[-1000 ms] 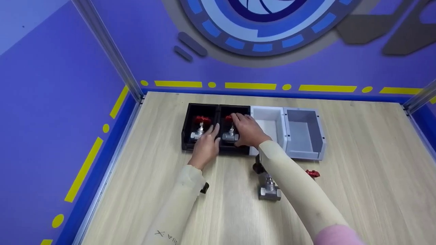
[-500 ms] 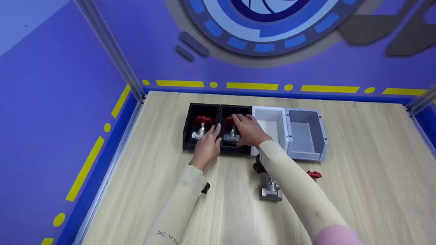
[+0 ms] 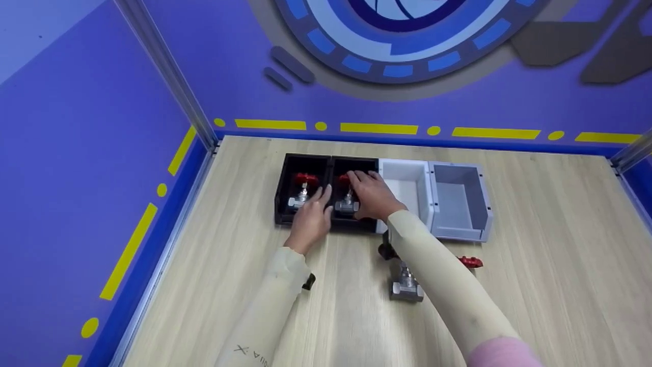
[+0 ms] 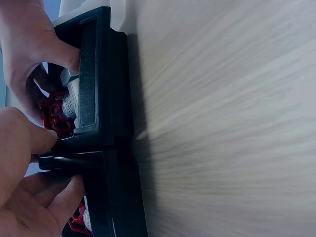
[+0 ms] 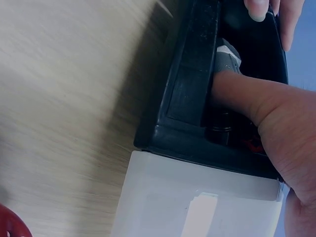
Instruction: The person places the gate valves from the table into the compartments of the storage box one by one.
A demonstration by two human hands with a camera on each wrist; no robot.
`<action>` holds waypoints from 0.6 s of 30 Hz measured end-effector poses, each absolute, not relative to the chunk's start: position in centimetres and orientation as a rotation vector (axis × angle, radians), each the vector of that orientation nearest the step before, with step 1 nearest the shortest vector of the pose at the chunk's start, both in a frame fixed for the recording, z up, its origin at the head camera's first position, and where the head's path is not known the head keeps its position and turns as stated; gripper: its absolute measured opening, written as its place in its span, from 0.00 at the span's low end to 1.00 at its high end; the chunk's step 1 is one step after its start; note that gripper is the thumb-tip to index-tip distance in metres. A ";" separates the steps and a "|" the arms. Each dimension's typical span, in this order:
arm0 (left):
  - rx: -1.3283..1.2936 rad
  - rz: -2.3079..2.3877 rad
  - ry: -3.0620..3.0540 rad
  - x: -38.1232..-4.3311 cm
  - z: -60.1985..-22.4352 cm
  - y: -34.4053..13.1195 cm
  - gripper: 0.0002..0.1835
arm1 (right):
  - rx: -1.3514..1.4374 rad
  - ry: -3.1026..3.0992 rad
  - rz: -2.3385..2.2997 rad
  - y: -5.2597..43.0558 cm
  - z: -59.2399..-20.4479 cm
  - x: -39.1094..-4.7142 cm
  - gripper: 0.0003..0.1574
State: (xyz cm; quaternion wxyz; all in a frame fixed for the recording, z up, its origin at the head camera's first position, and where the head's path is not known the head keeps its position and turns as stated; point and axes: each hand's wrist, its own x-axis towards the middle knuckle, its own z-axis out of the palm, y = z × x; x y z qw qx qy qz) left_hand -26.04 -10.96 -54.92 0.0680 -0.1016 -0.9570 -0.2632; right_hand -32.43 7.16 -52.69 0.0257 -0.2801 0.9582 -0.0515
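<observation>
Two black bins stand side by side, each with a metal valve with a red handwheel inside: the left valve in the left black bin, the right valve in the right black bin. My left hand straddles the adjoining bin walls; in the left wrist view thumb and fingers pinch them from both sides. My right hand reaches into the right black bin and grips that valve, fingers by the red handwheel and thumb against the metal body.
A white bin and a grey bin continue the row rightward. On the wooden table, nearer me, lies another valve, partly under my right forearm; a red handwheel shows beyond it. A purple-blue wall rises behind.
The head view has shifted slightly, so the scene sits a little further right. Both hands and the valves otherwise keep their places.
</observation>
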 end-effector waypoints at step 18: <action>-0.301 -0.792 -2.881 -26.0 -54.8 -10.9 0.30 | -0.856 2.967 -0.157 7.1 -53.0 -32.4 0.72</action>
